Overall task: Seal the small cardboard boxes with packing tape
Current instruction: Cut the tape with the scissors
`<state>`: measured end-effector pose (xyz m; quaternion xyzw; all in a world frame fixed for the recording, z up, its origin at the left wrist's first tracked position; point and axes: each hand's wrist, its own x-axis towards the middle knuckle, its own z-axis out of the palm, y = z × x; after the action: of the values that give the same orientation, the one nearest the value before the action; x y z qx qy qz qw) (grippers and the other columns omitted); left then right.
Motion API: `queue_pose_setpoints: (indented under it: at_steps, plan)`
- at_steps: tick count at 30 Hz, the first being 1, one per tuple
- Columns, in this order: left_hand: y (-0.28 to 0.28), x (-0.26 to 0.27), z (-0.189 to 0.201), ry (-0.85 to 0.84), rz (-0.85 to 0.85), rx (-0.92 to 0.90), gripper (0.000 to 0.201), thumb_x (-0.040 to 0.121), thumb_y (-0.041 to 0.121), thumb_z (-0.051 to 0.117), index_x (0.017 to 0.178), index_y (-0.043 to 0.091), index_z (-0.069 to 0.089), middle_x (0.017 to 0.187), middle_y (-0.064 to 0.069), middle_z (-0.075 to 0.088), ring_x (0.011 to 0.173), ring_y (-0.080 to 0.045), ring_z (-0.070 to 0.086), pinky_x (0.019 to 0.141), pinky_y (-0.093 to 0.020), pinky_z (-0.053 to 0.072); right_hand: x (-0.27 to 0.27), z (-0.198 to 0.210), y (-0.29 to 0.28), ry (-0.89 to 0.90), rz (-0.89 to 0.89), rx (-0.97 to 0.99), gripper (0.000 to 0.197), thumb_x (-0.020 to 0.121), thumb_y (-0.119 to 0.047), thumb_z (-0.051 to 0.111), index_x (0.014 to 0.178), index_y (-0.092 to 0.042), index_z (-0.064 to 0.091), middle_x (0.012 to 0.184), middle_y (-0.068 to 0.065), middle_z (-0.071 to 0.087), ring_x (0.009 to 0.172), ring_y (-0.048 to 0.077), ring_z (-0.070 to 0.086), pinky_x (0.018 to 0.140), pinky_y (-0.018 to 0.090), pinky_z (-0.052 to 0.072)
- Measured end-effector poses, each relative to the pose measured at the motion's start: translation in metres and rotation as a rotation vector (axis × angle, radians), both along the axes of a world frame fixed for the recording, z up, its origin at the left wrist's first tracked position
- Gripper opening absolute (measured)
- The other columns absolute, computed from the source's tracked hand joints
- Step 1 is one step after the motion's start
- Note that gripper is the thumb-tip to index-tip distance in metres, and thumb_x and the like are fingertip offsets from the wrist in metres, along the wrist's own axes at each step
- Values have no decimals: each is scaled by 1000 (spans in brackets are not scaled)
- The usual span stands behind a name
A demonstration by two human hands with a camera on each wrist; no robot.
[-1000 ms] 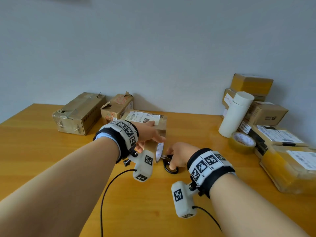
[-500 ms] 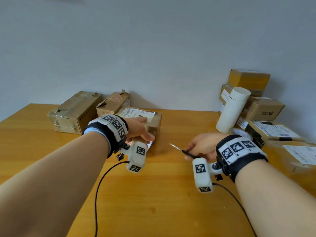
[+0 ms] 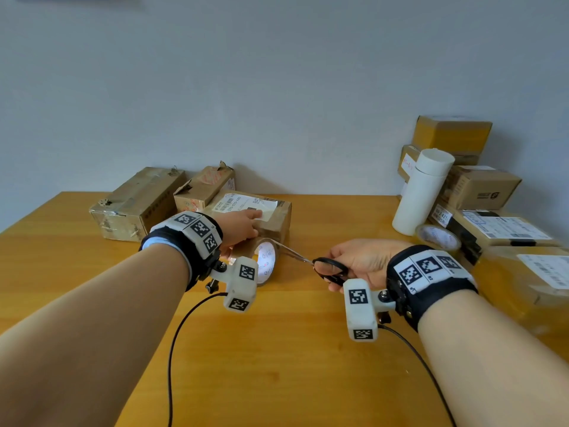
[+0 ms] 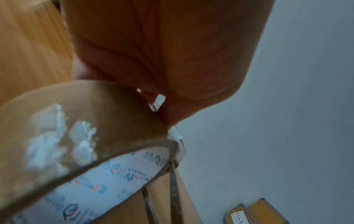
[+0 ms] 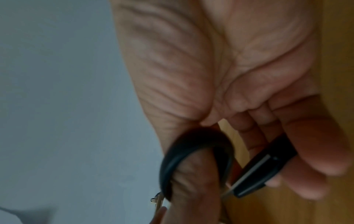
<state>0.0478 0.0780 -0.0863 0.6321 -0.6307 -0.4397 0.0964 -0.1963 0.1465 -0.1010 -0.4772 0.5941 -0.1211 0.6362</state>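
**Mia:** Head camera first. What sits far out past the left hand [image 3: 238, 229]?

**Ben:** Two worn brown boxes by the wall. The long box [image 3: 135, 204] is farthest left. The torn box [image 3: 203, 191] is just beside it, on its right.

**Mia:** And the left hand itself?

**Ben:** It lies on the labeled box [image 3: 271, 215], the one we tape. One finger points flat across the white label [image 3: 243, 203]. The tape roll [image 3: 266, 261] stands on its edge, tucked under that hand and up against the near side of the box. In the left wrist view the palm [image 4: 162, 50] is right over the brown roll [image 4: 86, 121]. I can't tell if the fingers are curled around it.

**Mia:** What is between the two hands?

**Ben:** The scissors [image 3: 311, 261]. The thin blades reach from the right hand [image 3: 360, 261] to the tape roll. The tips are at the roll's top edge.

**Mia:** How does the right hand hold them?

**Ben:** It grips the black handles. In the right wrist view the thumb goes through one black loop [image 5: 195, 162], and the other fingers curl around the second handle.

**Mia:** What is past the right hand?

**Ben:** A white tube [image 3: 421, 192] stands up tall. A second tape roll [image 3: 438, 237] lies at its foot. Farther right is a pile of boxes [image 3: 480, 186] against the wall. All of it is on the wooden table [image 3: 292, 365].
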Motion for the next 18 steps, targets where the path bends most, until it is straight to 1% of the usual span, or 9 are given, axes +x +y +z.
queue_pose_setpoints:
  at_steps: [1,2,5,7,9,11,13,15,18]
  plan:
    - [0,0,1,-17,-7,-26,60,101,8,49,154,29,30,150,-13,42,133,-37,48,107,-46,46,-2,0,-1,7,0,0,53,62,-31,86,103,-8,61,78,4,61,68,15,54,57,22,50]
    - [0,0,1,-51,-15,-48,60,101,8,50,154,28,30,152,-11,39,133,-35,47,107,-44,45,-3,1,-2,22,12,-1,55,61,-32,88,103,-7,62,78,4,61,69,15,55,59,23,50]
    - [-1,-1,3,-111,-20,-66,63,99,11,55,153,33,30,147,-11,42,125,-35,53,103,-49,48,-9,2,-6,44,69,-7,82,37,-46,102,98,-7,62,79,4,62,71,16,56,63,25,52]
    - [-3,-1,3,-99,-13,-51,65,97,12,58,152,36,32,141,-12,46,120,-36,57,99,-52,51,-10,3,-7,18,90,-10,90,28,-50,103,96,-8,61,81,6,61,73,18,57,63,26,53]
    - [-4,-1,3,-90,-13,-40,67,96,11,61,151,37,34,137,-12,48,116,-36,60,97,-53,53,-8,3,-8,-19,74,-3,87,32,-48,103,95,-7,60,82,8,62,73,19,59,58,26,56]
    - [-4,-1,3,-77,-11,-36,67,95,10,61,150,38,34,137,-12,49,115,-36,61,97,-53,53,-2,2,-9,-52,31,-8,73,48,-41,97,98,-6,58,82,9,63,70,19,61,53,27,56]
    - [-3,0,1,-69,-4,-30,67,95,12,61,150,40,34,138,-13,47,115,-37,60,96,-53,53,6,2,-11,-59,-3,-15,54,63,-34,86,99,-5,58,81,9,63,68,19,61,51,26,55]
    - [-2,1,0,-61,6,-15,68,95,13,61,149,43,32,138,-12,47,116,-39,60,95,-54,54,14,3,-12,-57,-24,-14,44,65,-30,84,94,-6,60,79,9,63,68,20,60,51,27,55]
    - [-3,2,-3,-39,5,-6,69,95,14,60,149,46,32,136,-12,49,115,-40,60,95,-55,54,21,7,-15,-1,-11,-21,45,62,-31,85,91,-7,62,79,8,63,69,20,59,55,26,55]
